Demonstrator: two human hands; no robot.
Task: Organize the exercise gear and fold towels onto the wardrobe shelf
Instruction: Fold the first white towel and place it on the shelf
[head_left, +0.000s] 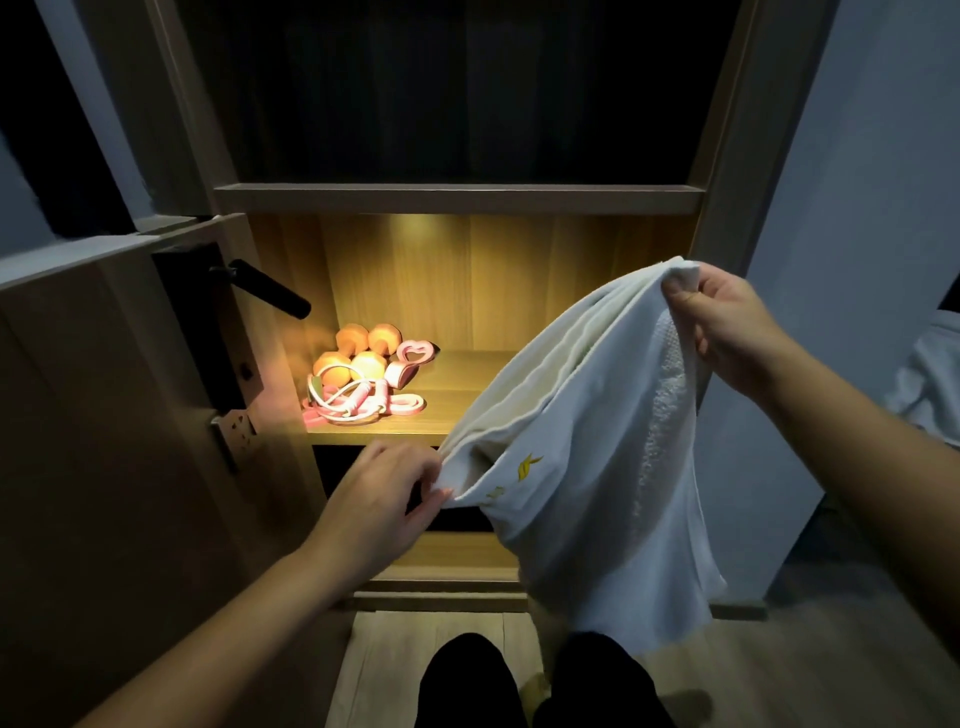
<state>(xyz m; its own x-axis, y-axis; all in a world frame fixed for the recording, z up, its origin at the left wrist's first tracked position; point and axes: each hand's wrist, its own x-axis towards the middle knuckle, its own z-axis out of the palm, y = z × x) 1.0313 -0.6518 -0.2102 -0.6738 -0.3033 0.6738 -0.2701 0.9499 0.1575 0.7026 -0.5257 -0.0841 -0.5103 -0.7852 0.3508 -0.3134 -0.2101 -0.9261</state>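
Note:
A white towel (587, 467) with small yellow marks hangs doubled in front of the wardrobe. My right hand (727, 322) pinches its upper corner, and my left hand (384, 499) pinches its lower left edge. On the lit wooden shelf (467, 384), at its left end, lie orange dumbbells (358, 353), a pink heart-shaped grip (410, 361) and a pink-and-white skipping rope (358, 402) in a pile. The towel covers the right part of the shelf.
An open door (104, 415) with a black lever handle (270, 288) stands close on the left. Above the lit shelf is a dark compartment (457, 93). A pale wall (857, 208) is on the right. My feet (535, 686) stand on the wooden floor below.

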